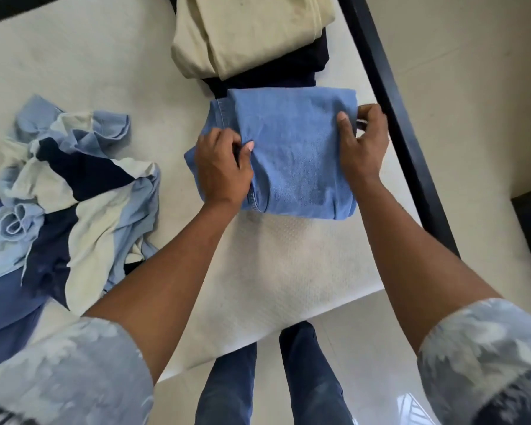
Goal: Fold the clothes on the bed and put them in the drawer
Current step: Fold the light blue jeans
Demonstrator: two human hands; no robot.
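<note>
Left hand (221, 167), just right of crumpled heap of unfolded blue, navy and cream clothes (74, 185): fingers curled, thumb pinching left seam edge of folded light-blue denim garment (295, 154). Denim flat on white textured mattress (288, 256), near bed's corner. Right hand (362, 142): thumb on top, fingers wrapped round right edge. Grip on both sides, probably to keep layers square for a last tuck or a lift. Just behind denim: folded navy garment (273, 78) under folded cream garment (246, 35), likely the done stack. Far right: black metal bed rail (396, 118). No drawer in view.
</note>
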